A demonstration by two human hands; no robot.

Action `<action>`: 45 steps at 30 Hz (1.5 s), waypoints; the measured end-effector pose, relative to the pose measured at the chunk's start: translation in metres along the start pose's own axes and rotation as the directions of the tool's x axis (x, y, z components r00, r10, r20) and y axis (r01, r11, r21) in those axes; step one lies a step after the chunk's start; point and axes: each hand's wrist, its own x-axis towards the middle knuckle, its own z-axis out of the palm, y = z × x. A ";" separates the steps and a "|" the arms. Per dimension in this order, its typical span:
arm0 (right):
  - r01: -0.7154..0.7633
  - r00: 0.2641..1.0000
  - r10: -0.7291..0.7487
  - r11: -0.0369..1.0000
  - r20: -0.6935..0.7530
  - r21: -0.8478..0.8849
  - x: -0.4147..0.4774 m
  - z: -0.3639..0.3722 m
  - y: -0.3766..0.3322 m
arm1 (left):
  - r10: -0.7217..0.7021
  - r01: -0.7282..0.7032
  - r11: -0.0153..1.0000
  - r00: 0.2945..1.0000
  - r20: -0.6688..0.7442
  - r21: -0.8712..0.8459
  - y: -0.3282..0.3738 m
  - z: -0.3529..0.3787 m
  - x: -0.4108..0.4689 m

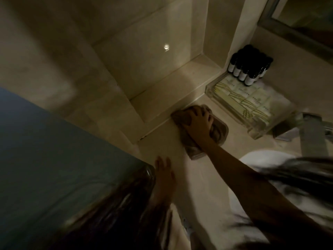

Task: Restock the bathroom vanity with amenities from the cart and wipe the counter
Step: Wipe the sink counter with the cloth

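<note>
A broad blue-green surface (45, 150) fills the left side of the dim view, its rounded corner ending close to the left hand. Beside it runs the pale stone counter (194, 177), which meets a raised stone ledge (180, 83) set into a recess in the wall. At the right, part of a white basin (264, 157) shows under the person's forearm, with a blurred metal tap (310, 130) behind it and the edge of a framed mirror (288, 31) in the upper corner. A clear tray (255, 131) sits on the counter against the wall and holds rows of small pale boxes (252, 98). At its far end is a cluster of dark bottles (249, 69) with white labels. A brownish cloth (219, 133) lies bunched on the counter, just in front of the ledge and just beside the tray's near corner. The right hand (198, 123) is on top of it, fingers curled over the folds, gripping it and pressing it down. The left hand (164, 170) rests flat on the counter near its front edge, fingers straight and holding nothing. Strands of long hair hang blurred in the foreground.
</note>
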 end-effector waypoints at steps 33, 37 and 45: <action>0.140 0.984 -0.109 0.963 -0.139 0.229 -0.038 -0.032 0.101 | 0.153 -0.157 0.952 0.988 0.039 0.261 0.074 -0.012 0.033; 0.069 0.969 -0.003 0.962 -0.245 0.264 -0.115 -0.032 0.118 | 0.185 -0.175 0.944 0.983 -0.009 0.281 0.073 -0.010 0.030; -0.052 0.993 0.071 0.980 -0.093 0.193 -0.214 0.011 0.072 | 0.238 -0.245 0.929 0.969 0.059 0.278 0.067 -0.015 0.031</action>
